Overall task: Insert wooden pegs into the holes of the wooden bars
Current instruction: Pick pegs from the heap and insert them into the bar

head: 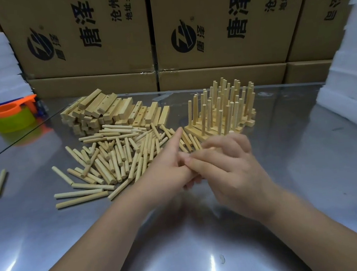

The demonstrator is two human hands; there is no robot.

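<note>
Head view: your two hands meet over the steel table (pixel 187 257), just in front of the loose pegs (pixel 118 160).
Left hand (pixel 166 174): index finger straight, pointing away from you and to the right. The other fingers are covered by your right hand, so the grip cannot be told.
Right hand (pixel 230 165): fingers curled and blurred, overlapping the left. Whether they hold a peg or a bar cannot be told.
Step in hand: judged to be fitting or seating a piece between the hands; many pegs and bars are not yet joined.
Loose pegs, position: lying flat in a heap to the left of your hands, touching one another.
Loose pegs, axis: mostly fanned near-to-far; those at the far edge lie left-to-right.
Blank bars (pixel 108 112): stacked flat behind the pegs, long axes running away from you and to the right, holes visible on some upper faces.
Finished bars (pixel 221 112): to the right of the blank bars, just beyond your right hand, pegs standing upright.
Stray peg (pixel 0 183): well apart at the left, lying near-to-far.
Next move: line the peg's long axis up with the hole before you press.
</note>
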